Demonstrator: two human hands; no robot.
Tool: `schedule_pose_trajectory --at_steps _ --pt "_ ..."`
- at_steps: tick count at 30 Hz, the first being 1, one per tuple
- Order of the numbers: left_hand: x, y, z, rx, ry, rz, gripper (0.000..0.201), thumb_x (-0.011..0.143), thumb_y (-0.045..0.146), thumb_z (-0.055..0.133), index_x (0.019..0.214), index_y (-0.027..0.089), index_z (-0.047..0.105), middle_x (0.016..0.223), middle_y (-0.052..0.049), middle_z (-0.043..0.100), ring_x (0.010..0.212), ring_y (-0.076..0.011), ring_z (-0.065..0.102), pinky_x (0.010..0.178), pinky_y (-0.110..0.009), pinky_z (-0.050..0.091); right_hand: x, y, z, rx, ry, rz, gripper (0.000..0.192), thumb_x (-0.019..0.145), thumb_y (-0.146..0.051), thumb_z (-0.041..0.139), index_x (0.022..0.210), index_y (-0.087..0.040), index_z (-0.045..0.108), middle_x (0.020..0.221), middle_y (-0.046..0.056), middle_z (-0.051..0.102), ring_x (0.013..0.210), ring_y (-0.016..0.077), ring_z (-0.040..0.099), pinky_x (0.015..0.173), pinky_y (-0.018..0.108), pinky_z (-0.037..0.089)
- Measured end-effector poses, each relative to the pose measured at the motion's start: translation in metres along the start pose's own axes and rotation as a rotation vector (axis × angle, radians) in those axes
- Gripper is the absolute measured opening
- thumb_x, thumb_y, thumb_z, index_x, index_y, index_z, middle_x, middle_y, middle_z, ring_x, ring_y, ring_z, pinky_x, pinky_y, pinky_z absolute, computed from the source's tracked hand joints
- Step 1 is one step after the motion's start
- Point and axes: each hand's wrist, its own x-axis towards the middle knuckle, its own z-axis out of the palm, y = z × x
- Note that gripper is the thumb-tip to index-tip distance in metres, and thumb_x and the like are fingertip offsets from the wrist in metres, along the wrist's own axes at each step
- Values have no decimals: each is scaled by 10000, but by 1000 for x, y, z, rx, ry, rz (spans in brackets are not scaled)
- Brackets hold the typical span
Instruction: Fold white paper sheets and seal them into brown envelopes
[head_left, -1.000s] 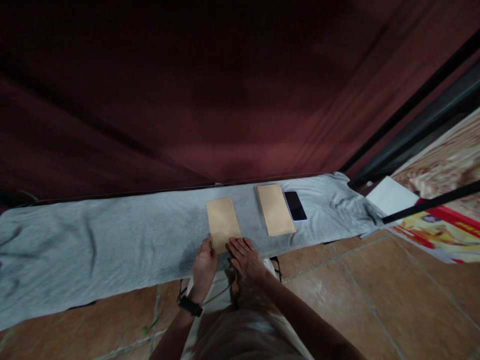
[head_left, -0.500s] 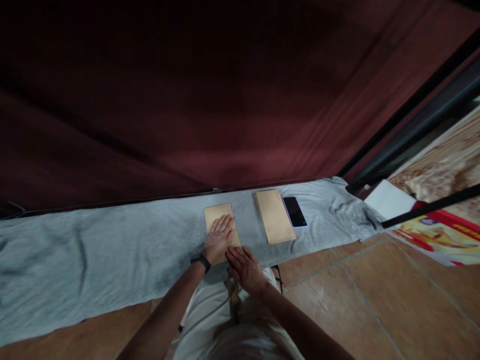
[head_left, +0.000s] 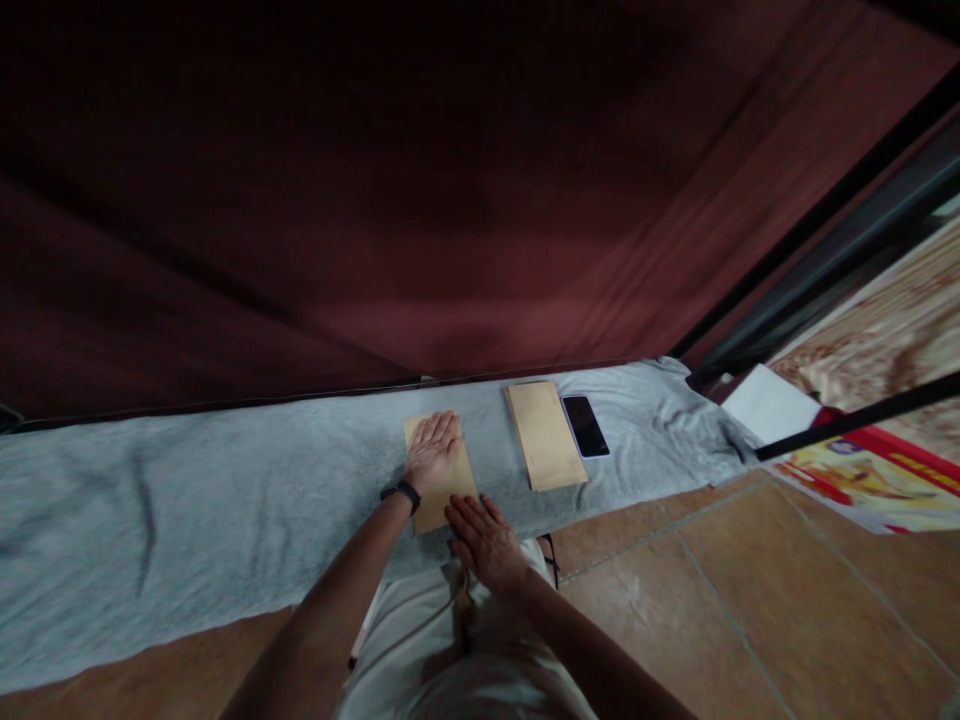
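Note:
A flat brown paper piece [head_left: 441,505], like an envelope or a paper bag, lies on the grey cloth in front of me. My left hand [head_left: 433,447] rests flat on its upper part, fingers together and stretched out, a dark band on the wrist. At the near right corner of the paper, my right hand [head_left: 487,540] lies palm down with its fingers extended, the fingertips on or at the edge. Neither hand grips anything. To the right is a small stack of similar brown paper pieces [head_left: 547,437].
A phone [head_left: 586,426] with a dark screen lies beside the stack. The grey cloth [head_left: 247,500] covers a long narrow surface against a dark red fabric wall [head_left: 450,250]. Black bars [head_left: 855,415] and a red and yellow printed box or sheet [head_left: 877,475] are at the right, above the tiled floor [head_left: 675,600].
My left hand has slid a little up the paper, towards its far edge. The right hand stays by the near corner, slightly lower against the paper. The view has shifted slightly.

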Motion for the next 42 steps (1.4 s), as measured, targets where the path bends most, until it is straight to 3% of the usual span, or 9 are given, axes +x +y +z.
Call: schedule_pose_trajectory --at_steps 13,22,30,42 --pt "-107 30 -17 -8 -41 113 546 1054 300 279 1577 183 383 1635 -78 413 1547 -205 304 1279 -462 242 -1 -2 2 -6 -8 18 514 1070 -323 435 1537 -110 447 1569 133 492 1468 236 429 1252 439 296" --pt "-181 57 -30 59 -9 153 665 1021 446 411 1587 105 339 1621 -164 412 1531 -262 342 1261 -460 290 0 -5 -2 19 -12 46 515 1059 -283 434 1554 -142 432 1579 117 482 1483 227 411 1270 451 266" --pt "-188 67 -23 119 -31 95 692 977 414 458 1560 50 375 1614 -212 397 1521 -318 352 1236 -497 334 -1 -14 4 28 25 48 538 1066 -344 454 1571 -164 407 1563 110 506 1485 223 403 1285 470 221" --pt "-206 63 -27 124 25 7 736 1013 515 393 1594 70 320 1608 -217 405 1516 -327 360 1223 -493 355 -21 11 -4 -46 17 107 558 1051 -277 458 1594 -188 365 1604 95 446 1489 224 403 1280 474 235"
